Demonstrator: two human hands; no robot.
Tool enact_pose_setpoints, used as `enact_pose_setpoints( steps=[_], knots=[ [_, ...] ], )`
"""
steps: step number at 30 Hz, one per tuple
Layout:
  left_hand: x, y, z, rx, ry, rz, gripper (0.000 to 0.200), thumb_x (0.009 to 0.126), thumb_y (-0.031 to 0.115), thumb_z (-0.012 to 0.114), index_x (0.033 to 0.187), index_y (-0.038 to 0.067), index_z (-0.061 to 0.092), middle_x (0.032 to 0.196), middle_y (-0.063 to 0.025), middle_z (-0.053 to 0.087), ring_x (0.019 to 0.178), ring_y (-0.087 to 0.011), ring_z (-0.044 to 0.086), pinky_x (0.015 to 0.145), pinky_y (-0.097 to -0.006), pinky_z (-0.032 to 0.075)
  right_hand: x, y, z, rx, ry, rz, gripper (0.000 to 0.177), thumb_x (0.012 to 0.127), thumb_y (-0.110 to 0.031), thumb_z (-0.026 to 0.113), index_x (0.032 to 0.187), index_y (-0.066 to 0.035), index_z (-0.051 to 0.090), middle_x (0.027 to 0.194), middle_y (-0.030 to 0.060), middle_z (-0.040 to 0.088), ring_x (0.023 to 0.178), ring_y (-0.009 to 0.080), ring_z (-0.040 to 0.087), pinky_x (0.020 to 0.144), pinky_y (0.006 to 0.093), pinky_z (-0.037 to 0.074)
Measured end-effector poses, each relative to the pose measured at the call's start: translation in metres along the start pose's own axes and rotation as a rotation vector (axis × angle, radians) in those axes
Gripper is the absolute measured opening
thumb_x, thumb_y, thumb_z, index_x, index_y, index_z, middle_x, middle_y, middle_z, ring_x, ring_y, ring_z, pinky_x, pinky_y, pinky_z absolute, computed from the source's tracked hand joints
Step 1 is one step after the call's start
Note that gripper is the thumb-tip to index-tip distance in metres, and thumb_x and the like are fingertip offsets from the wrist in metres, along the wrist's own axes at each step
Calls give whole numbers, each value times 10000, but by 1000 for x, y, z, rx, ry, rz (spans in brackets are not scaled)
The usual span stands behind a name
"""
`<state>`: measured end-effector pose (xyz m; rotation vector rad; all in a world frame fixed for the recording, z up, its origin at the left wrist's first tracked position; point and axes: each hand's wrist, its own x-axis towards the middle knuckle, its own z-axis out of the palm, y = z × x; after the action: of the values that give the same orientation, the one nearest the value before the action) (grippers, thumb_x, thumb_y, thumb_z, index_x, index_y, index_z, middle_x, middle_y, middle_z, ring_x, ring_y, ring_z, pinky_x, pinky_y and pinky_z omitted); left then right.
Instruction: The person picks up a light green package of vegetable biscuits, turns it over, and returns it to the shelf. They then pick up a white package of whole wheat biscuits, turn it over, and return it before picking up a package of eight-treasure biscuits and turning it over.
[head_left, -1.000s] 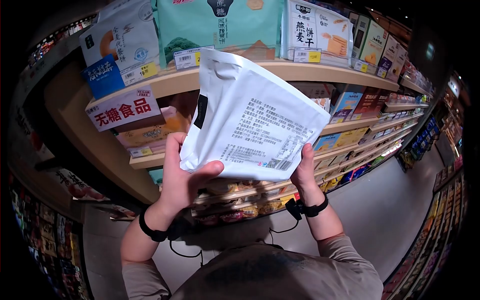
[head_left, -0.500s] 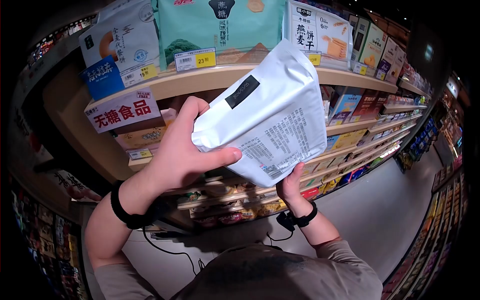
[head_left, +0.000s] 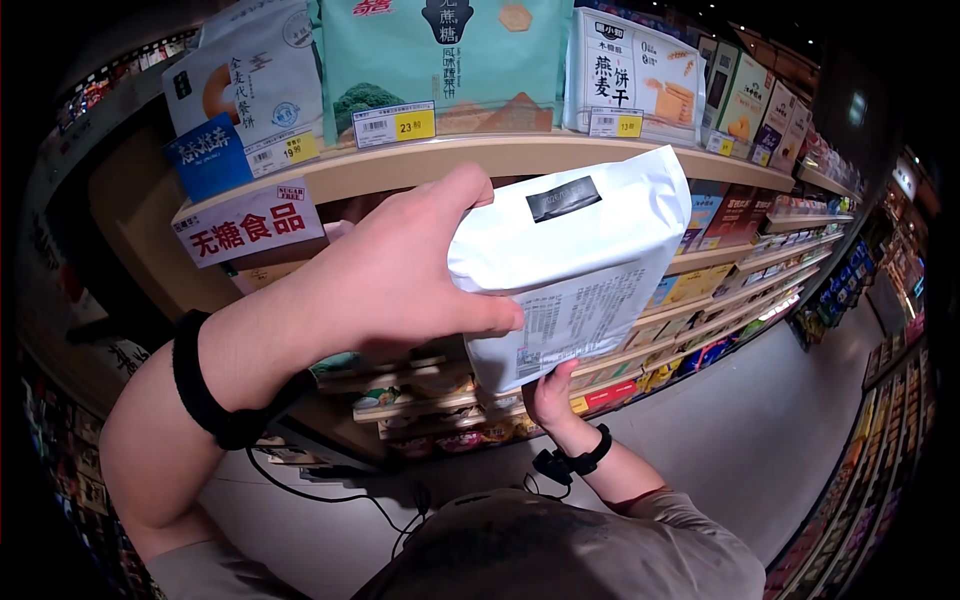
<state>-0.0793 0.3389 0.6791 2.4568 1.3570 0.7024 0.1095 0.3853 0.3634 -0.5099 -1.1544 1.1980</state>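
Observation:
A white package (head_left: 575, 265) with a black date label and small printed text on its face hangs tilted in front of the shelf. My left hand (head_left: 410, 265) grips its left side, the thumb over the front near the text. Under its bottom edge is my right hand (head_left: 552, 398), whose thumb points up against the package; its other fingers are hidden behind it. Both wrists wear black bands.
Above and behind the package, a wooden shelf (head_left: 480, 155) holds a large green bag (head_left: 440, 75), a grey-white bag (head_left: 245, 75) and a white biscuit bag (head_left: 635, 70). A red-lettered sign (head_left: 247, 222) hangs at the left. Lower shelves run to the right. Cables dangle below my arms.
The package has turned more upright, with its top moved right and down. My left hand has moved right with it, and my right hand has shifted slightly left and down.

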Motion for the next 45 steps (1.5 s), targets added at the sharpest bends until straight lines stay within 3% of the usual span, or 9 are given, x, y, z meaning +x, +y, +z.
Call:
enact_pose_setpoints(
  steps=[6, 11, 20, 21, 22, 24, 25, 41, 45],
  knots=[
    [3, 4, 0, -62, -22, -37, 640, 676, 321, 817, 1079, 6, 433, 962, -192, 590, 890, -254, 577, 787, -355, 463, 6, -15, 3, 89, -54, 25, 900, 859, -738, 274, 1452, -63, 232, 1457, 60, 340, 1335, 214, 324, 1122, 385, 213],
    [5, 13, -5, 42, -118, -18, 627, 688, 324, 787, 1074, -45, 459, 1014, -257, 601, 979, -381, 599, 830, -403, 476, 5, -4, -3, 64, -13, 45, 919, 846, -750, 277, 1457, -66, 220, 1470, 54, 318, 1344, 213, 307, 1125, 383, 208],
    [11, 18, -20, 112, -208, -10, 667, 680, 292, 817, 1155, -10, 460, 1024, -209, 597, 960, -325, 589, 822, -369, 468, -6, 3, 7, 106, -116, 140, 966, 799, -779, 333, 1464, -89, 209, 1469, 41, 313, 1332, 195, 335, 1107, 381, 265],
    [12, 21, -24, 109, -244, -47, 675, 678, 292, 818, 1168, -11, 465, 1035, -201, 601, 979, -316, 588, 831, -363, 465, -8, -8, 25, 132, -40, 91, 925, 786, -789, 351, 1372, -73, 349, 1284, 40, 478, 1149, 173, 480, 974, 349, 387],
    [13, 23, -26, 106, -242, -49, 675, 678, 292, 818, 1168, -11, 465, 1035, -201, 601, 979, -316, 588, 831, -363, 465, -13, -2, 18, 129, -43, 93, 925, 786, -789, 351, 1372, -73, 349, 1284, 40, 478, 1149, 173, 480, 974, 349, 387],
    [14, 27, -30, 135, -282, -50, 668, 671, 281, 823, 1163, -9, 476, 1033, -193, 606, 973, -303, 593, 826, -356, 468, -18, 0, 16, 37, -159, 129, 815, 795, -783, 349, 1162, -67, 476, 975, 4, 526, 881, 138, 492, 797, 294, 403],
    [14, 29, -32, 134, -283, -51, 668, 671, 281, 823, 1163, -9, 476, 1033, -193, 606, 973, -303, 593, 826, -356, 468, -24, 2, 22, -26, -67, 110, 740, 798, -781, 348, 995, -81, 487, 796, -34, 437, 732, 110, 403, 692, 263, 352],
    [17, 25, -32, 137, -295, -43, 635, 648, 299, 831, 1096, -15, 508, 946, -174, 616, 889, -275, 598, 767, -344, 468, -35, 14, 13, 58, -31, 172, 742, 813, -768, 341, 1039, -79, 502, 853, -19, 506, 787, 113, 458, 772, 287, 400],
    [9, 11, -32, 53, -275, -62, 656, 650, 330, 830, 1096, -11, 490, 945, -167, 607, 887, -263, 583, 773, -333, 460, -25, 8, -6, -151, -126, 162, 827, 851, -741, 286, 1198, -14, 474, 1067, 36, 543, 965, 160, 500, 896, 322, 393]
  ],
)
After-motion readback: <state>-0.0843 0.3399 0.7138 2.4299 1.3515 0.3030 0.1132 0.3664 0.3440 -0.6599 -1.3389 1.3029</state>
